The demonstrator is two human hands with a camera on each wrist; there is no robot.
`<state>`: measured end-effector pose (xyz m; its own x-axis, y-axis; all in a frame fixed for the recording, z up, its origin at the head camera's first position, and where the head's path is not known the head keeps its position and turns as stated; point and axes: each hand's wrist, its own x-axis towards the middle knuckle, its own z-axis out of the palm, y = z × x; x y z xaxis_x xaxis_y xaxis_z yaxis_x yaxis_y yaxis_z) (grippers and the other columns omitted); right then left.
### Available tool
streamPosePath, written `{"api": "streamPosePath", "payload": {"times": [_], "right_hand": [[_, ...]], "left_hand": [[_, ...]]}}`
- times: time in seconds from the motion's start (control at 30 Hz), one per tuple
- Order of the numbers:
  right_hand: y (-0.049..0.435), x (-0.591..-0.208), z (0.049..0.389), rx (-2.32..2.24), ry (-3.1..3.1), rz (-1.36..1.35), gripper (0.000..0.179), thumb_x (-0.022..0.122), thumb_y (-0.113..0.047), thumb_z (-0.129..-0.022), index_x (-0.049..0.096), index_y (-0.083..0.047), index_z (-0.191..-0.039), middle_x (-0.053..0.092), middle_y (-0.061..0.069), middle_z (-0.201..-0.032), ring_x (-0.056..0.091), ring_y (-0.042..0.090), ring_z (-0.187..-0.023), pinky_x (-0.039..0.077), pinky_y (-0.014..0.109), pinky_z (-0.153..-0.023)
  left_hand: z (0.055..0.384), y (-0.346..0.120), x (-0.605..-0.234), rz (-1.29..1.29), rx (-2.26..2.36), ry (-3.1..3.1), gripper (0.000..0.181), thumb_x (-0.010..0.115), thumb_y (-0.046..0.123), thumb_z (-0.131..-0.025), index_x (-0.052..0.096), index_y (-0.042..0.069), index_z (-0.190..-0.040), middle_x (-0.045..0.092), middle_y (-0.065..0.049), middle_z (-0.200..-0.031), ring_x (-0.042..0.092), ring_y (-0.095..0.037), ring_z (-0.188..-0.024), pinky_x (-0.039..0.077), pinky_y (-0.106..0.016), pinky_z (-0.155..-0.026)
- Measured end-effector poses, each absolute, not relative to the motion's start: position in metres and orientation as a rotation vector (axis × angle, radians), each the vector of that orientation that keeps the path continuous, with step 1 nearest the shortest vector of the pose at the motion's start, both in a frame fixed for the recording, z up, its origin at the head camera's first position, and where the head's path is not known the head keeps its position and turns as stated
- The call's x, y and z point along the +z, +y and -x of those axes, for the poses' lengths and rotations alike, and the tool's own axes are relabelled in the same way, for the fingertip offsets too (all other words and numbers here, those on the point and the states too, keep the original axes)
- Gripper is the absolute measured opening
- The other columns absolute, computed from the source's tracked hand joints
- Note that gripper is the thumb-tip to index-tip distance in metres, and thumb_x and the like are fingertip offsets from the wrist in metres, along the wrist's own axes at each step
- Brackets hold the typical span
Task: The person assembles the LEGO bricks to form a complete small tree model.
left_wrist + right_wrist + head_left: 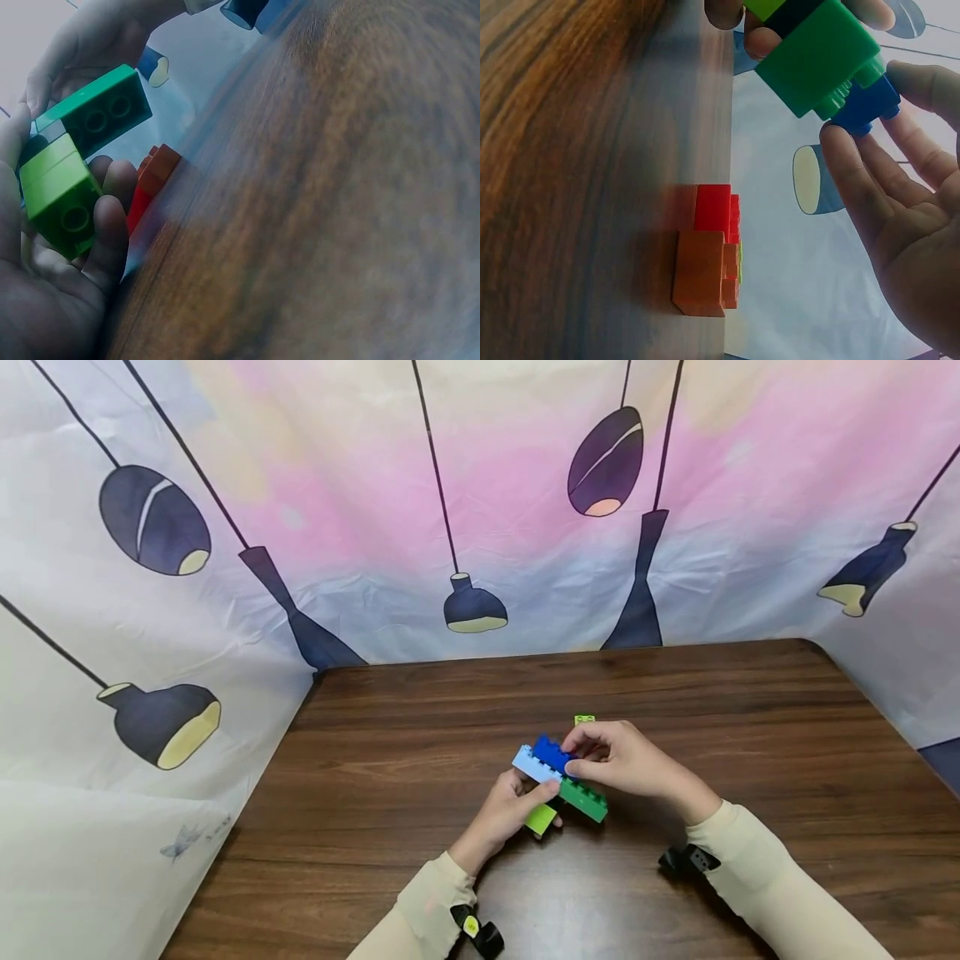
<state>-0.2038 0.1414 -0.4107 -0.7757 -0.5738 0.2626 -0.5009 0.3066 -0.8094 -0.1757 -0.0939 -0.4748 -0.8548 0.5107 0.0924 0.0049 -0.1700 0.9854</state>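
My left hand (pixel 501 814) grips a built-up piece of toy building bricks from below and the side. The piece has a light blue brick (pixel 531 764) and a green brick (pixel 587 800) in one row, with lime green bricks (pixel 58 184) and a black brick (pixel 793 16) under them. Thumb and fingers of my right hand (pixel 626 762) pinch a dark blue brick (pixel 871 101) at the studded side of that row. In the right wrist view the blue brick sits right against the green brick's studs. The whole piece is held above the table.
Beyond the right hand, a lime green brick (pixel 584 719) is on the brown wooden table (pixel 420 718). An orange brick (pixel 699 271) and a red brick (pixel 712 207) stand close together on the table. A cloth printed with lamps (pixel 375 527) hangs behind.
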Motion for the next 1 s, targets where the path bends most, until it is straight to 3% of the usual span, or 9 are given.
{"api": "streamPosePath", "payload": {"times": [0.37,0.63,1.0], "right_hand": [[0.1415,-0.4102,0.2048,-1.476,2.456,1.125,0.015,0.078,-0.008,-0.097,0.073,-0.010,-0.111,0.073,-0.002,-0.099,0.070,0.014,-0.088,0.062,0.030,-0.075],[0.1368,-0.4102,0.2060,-1.462,2.433,1.190,0.034,0.076,-0.008,-0.099,0.071,-0.004,-0.132,0.075,0.001,-0.112,0.070,0.013,-0.095,0.062,0.030,-0.079],[0.1389,-0.4123,0.2023,-1.464,2.488,1.258,0.033,0.076,-0.004,-0.097,0.072,-0.001,-0.130,0.075,-0.001,-0.106,0.069,0.008,-0.090,0.061,0.028,-0.073]], "left_hand": [[0.1752,-0.0966,-0.4698,-0.566,2.067,1.777,0.043,0.060,0.014,-0.109,0.051,-0.010,-0.144,0.069,-0.003,-0.113,0.070,-0.017,-0.067,0.061,-0.028,-0.060],[0.1723,-0.1009,-0.4683,-0.528,2.045,1.811,0.040,0.058,0.015,-0.110,0.054,-0.009,-0.143,0.072,-0.003,-0.106,0.072,-0.016,-0.064,0.053,-0.024,-0.047],[0.1725,-0.0999,-0.4681,-0.502,1.949,1.878,0.038,0.058,0.020,-0.111,0.058,-0.004,-0.141,0.071,-0.027,-0.102,0.072,-0.013,-0.065,0.052,-0.025,-0.046]]}}
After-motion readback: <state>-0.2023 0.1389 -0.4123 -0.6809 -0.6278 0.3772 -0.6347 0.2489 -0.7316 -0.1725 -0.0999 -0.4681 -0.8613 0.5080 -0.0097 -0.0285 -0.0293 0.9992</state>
